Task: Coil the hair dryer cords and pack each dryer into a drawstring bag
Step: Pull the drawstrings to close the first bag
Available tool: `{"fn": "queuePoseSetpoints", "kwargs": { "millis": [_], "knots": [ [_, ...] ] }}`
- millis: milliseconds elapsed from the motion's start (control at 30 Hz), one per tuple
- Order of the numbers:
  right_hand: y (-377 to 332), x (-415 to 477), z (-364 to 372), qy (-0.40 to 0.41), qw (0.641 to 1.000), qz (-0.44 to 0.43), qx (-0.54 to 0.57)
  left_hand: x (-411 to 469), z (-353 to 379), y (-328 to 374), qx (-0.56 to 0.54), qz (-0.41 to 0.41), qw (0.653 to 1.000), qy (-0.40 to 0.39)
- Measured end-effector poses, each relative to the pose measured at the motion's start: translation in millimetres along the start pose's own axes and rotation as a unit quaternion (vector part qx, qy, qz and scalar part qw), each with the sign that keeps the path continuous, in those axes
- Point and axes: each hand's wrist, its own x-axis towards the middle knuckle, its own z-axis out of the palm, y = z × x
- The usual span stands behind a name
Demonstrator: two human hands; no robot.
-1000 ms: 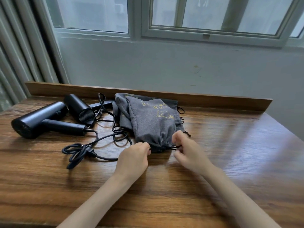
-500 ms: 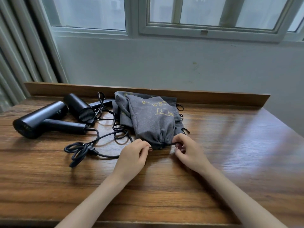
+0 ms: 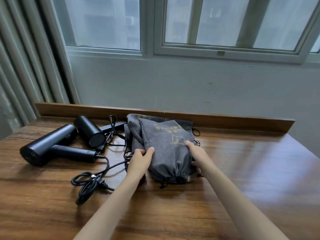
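Head view: bag [image 3: 167, 153] lies near-to-far, cinched mouth nearest.

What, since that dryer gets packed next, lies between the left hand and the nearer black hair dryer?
Only loose black cord: it runs across the table from the handle of the nearer hair dryer toward the left hand, which holds the gray drawstring bag. The tangled plug end lies nearer the viewer. Nothing solid intervenes.
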Motion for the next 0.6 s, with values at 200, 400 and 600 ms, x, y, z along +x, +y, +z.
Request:
{"fn": "queuePoseSetpoints", "kwargs": {
  "millis": [200,400,600],
  "knots": [
    [-10.9,18.8,1.5,-0.023,0.993,0.034,-0.106,19.1,16.0,4.2,0.053,-0.014,0.995,-0.087],
    [-5.7,7.4,17.9,-0.009,0.996,-0.06,0.072,5.0,18.0,9.0,-0.037,0.052,0.997,-0.046],
    [-15.2,-15.7,8.5,-0.012,0.973,-0.106,0.206,-7.4,15.5,32.4,-0.051,0.111,0.992,-0.006]
  ]
}}
